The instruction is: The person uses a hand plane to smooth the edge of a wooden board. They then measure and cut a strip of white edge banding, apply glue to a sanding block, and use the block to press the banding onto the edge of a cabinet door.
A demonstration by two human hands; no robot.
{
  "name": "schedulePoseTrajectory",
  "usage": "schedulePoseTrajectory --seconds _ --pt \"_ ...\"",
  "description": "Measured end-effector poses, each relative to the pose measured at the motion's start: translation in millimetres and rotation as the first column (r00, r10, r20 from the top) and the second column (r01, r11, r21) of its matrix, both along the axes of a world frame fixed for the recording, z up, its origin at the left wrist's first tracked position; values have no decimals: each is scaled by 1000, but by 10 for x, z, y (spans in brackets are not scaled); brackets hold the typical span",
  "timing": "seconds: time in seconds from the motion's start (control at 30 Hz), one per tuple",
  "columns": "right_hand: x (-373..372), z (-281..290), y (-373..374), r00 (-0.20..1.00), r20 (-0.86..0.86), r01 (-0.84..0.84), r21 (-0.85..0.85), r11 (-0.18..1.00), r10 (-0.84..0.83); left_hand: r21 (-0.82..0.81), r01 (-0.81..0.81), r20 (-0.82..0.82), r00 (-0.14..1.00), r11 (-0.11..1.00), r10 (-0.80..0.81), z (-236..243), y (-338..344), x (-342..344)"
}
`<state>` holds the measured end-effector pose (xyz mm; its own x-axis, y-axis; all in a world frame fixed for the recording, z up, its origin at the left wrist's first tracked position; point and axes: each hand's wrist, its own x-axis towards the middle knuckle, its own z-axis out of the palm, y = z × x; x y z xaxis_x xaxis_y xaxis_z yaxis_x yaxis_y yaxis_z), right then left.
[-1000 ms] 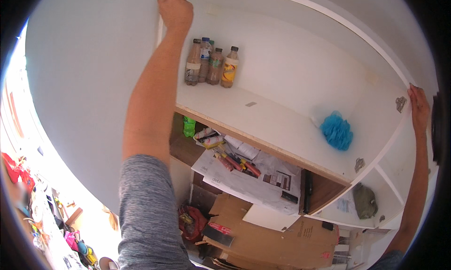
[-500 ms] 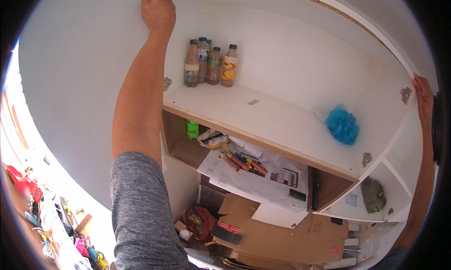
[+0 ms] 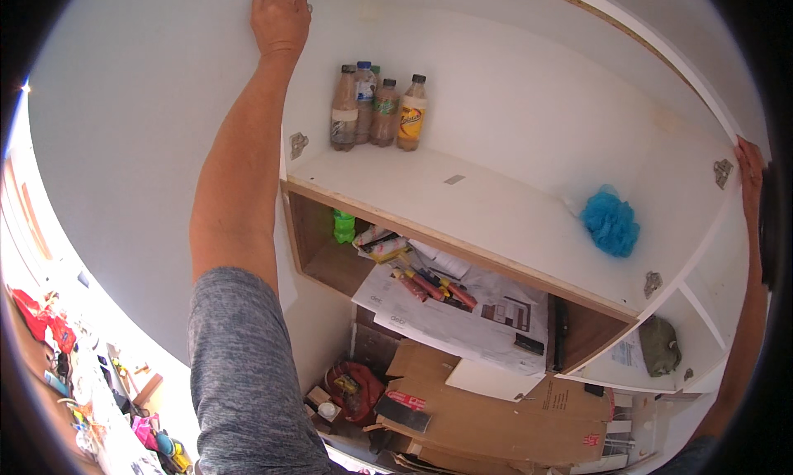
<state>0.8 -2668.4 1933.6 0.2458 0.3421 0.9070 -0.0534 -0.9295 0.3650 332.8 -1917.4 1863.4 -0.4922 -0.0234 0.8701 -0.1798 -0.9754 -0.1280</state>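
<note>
1. The left hand (image 3: pixel 281 19) is raised to the top of the view, fingers bent together against the large pale panel (image 3: pixel 149 144) at the left; whether its edge is pinched cannot be told.
2. The right hand (image 3: pixel 750 168) is laid on the white edge strip (image 3: pixel 715 110) at the cabinet's right; its thumb and grip cannot be made out.
3. Between the hands, the open white cabinet (image 3: pixel 529 87) is seen, with metal hinges (image 3: pixel 722 173) fixed near its sides.
4. Inside, capped bottles (image 3: pixel 410 116) are grouped upright at the left, and a blue mesh puff (image 3: pixel 610 221) is set toward the right.
5. Below, red-handled tools (image 3: pixel 425 287) are strewn on printed sheets (image 3: pixel 446 336), above brown cardboard (image 3: pixel 504 425).
</note>
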Motion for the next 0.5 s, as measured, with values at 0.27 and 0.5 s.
schedulePoseTrajectory --seconds 0.27,0.5 --pt "-194 85 294 999 25 -24 -298 954 33 16 -63 -31 997 998 64 260 214 50" --pt "-50 -136 425 977 101 -182 -79 980 189 -31 -22 -26 999 999 21 185 220 102"
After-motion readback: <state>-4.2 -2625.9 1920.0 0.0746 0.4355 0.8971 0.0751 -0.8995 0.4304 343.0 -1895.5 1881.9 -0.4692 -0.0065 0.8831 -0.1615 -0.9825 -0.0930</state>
